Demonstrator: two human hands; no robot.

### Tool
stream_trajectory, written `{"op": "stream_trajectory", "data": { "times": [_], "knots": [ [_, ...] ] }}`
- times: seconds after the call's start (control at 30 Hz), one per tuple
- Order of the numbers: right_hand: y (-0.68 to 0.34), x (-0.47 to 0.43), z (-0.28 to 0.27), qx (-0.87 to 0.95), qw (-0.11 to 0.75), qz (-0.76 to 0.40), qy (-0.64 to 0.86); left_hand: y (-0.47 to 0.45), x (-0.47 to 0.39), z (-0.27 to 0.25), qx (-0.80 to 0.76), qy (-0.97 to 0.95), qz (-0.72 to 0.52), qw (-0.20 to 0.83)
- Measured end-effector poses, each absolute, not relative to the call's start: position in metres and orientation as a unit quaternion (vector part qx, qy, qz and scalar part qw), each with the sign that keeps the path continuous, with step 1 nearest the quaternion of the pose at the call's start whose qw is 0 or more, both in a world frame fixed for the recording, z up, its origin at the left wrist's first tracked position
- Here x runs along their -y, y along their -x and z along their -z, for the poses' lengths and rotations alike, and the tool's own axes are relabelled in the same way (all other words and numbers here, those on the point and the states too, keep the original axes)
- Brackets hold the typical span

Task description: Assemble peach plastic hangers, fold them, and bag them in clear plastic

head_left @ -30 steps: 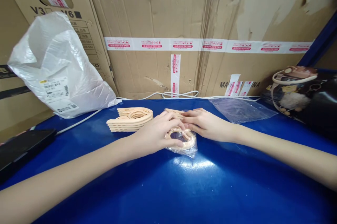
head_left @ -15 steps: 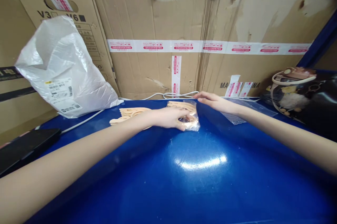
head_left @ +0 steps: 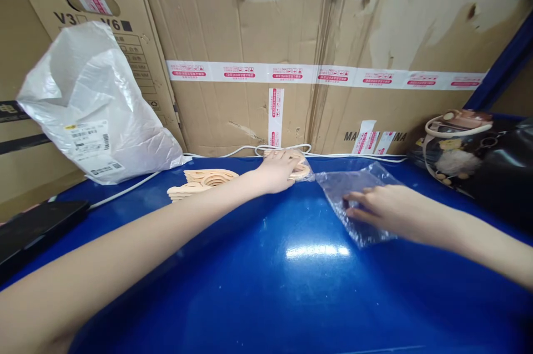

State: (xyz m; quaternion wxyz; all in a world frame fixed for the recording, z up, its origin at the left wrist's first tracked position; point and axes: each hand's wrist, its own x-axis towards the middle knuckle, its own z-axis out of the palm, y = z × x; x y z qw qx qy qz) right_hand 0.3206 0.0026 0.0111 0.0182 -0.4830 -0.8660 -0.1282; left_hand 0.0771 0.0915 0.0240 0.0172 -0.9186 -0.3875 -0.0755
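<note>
My left hand (head_left: 278, 170) lies over a bundle of pale wooden pieces in clear plastic (head_left: 300, 168) at the back of the blue table. Its fingers are stretched out flat across the bundle, which they partly hide. A flat clear plastic bag (head_left: 366, 234) is under my right hand (head_left: 385, 210), its fingers bent onto the film; the exact grip is hard to see. Left of the bundle, a stack of loose pale wooden pieces (head_left: 208, 177) with curved cut-outs is partly covered by my left forearm.
Upright cardboard (head_left: 233, 110) stands along the back of the blue table (head_left: 250, 276). At the left are a white mailing bag (head_left: 83, 93) and a dark flat device (head_left: 41, 226). A white cable (head_left: 237, 150) runs along the back; a brown-lidded container (head_left: 458, 137) stands right, near a black bag (head_left: 508, 160).
My left hand has pushed the wrapped bundle back and flattened its fingers over it. My right hand has moved right and nearer, and the clear bag has come forward and left.
</note>
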Motion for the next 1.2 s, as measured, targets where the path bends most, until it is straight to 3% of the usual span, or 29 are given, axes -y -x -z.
{"op": "stream_trajectory", "data": {
  "times": [0.1, 0.2, 0.37, 0.53, 0.67, 0.9, 1.07, 1.2],
  "knots": [
    [-0.281, 0.045, -0.019, 0.88, 0.019, 0.097, 0.464, -0.07, -0.052, -0.017, 0.359, 0.922, 0.137, 0.049],
    [-0.254, 0.069, -0.026, 0.904, 0.072, 0.026, 0.42, -0.055, -0.008, -0.015, 0.347, 0.916, 0.2, 0.009],
    [-0.251, 0.041, -0.024, 0.909, 0.091, -0.032, 0.406, -0.021, 0.039, -0.007, 0.401, 0.913, 0.07, -0.021],
    [-0.278, -0.007, -0.012, 0.878, 0.077, -0.029, 0.472, 0.007, 0.035, 0.008, 0.359, 0.932, 0.049, -0.018],
    [-0.293, -0.01, -0.001, 0.874, 0.089, -0.079, 0.472, 0.017, 0.028, 0.018, 0.427, 0.9, 0.086, -0.003],
    [-0.291, 0.015, 0.004, 0.856, 0.1, -0.115, 0.493, 0.02, 0.053, 0.006, 0.459, 0.877, 0.004, -0.139],
    [-0.283, 0.013, -0.005, 0.896, 0.143, -0.157, 0.39, 0.016, 0.039, -0.003, 0.458, 0.877, -0.015, -0.148],
    [-0.277, 0.004, -0.005, 0.934, 0.075, -0.144, 0.317, 0.016, 0.017, -0.005, 0.45, 0.888, 0.007, -0.094]
  ]
}}
